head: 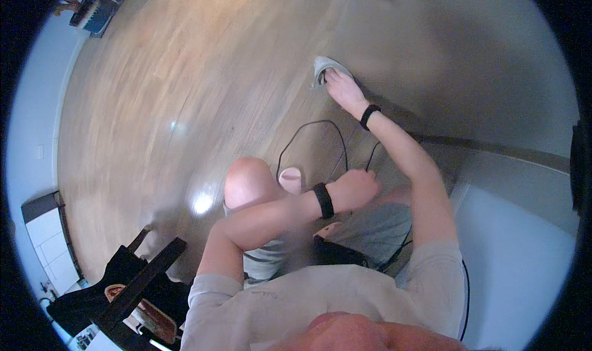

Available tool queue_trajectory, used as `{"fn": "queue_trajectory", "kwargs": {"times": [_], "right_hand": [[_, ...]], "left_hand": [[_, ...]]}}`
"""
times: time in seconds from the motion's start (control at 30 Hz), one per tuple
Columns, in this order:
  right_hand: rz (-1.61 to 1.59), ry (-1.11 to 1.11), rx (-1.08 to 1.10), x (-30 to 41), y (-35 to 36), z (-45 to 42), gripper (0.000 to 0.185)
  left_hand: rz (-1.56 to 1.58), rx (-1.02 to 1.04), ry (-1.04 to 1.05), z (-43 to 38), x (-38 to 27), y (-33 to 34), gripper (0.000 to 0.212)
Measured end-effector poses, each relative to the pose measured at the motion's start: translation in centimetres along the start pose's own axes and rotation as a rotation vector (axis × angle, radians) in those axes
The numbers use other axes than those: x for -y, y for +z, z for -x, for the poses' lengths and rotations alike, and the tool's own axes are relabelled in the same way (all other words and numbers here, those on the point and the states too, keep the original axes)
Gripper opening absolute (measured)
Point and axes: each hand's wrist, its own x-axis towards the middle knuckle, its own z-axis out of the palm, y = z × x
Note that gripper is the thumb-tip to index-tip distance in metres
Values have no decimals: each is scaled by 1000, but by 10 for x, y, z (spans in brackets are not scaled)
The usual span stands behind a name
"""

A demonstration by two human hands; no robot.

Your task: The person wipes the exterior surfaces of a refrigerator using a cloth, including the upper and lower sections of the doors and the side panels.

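Note:
My right hand (344, 90) reaches out ahead with its fingers pressed into a folded light grey cloth (332, 63). The cloth lies on the wood-plank floor (222, 73), close to where a smooth grey-brown upright surface (444, 64) begins. Bent across my body, my left hand (355, 189) hovers or rests near my lap with its fingers curled. A thin black cable (312, 122) loops over the floor and passes behind that hand. Whether the hand touches the cable is hidden. My bare knee (249, 182) and a pale pink slipper tip (290, 180) are beside the cable.
Behind me to the left stands dark wooden furniture (143, 279), perhaps a chair, with black fabric on it. A white drawer unit (53, 247) is along the left wall. At my right is a pale panel (513, 258). A dark bin-like object (95, 12) sits at the far left.

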Motion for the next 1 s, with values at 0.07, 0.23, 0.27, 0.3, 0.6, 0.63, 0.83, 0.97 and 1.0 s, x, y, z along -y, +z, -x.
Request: {"fn": "queue_trajectory", "kwargs": {"times": [0.07,0.23,0.27,0.3,0.6,0.63,0.83,0.97,1.0], "right_hand": [[52,29,129,11,49,23,34],[34,-25,328,24,81,97,40],[-172,144,330,26,99,131,40],[-371,312,322,20,108,159,41],[-475,827,672,8,122,402,54],[-202,657,761,4,119,456,57],[-232,527,825,16,32,392,33],[-861,1114,350,22,-1,388,39],[-1130,1202,151,26,1,401,43]], "left_hand": [[36,-5,-60,1,-1,2,23],[67,-94,7,3,-4,6,23],[63,-82,34,1,-6,8,23],[11,-96,43,-2,-1,16,23],[-19,-104,165,-34,30,71,27],[-2,-149,314,-40,27,78,27],[43,81,74,-37,18,54,26],[-58,148,46,-41,30,53,27],[-69,91,66,-37,32,53,27]]}}
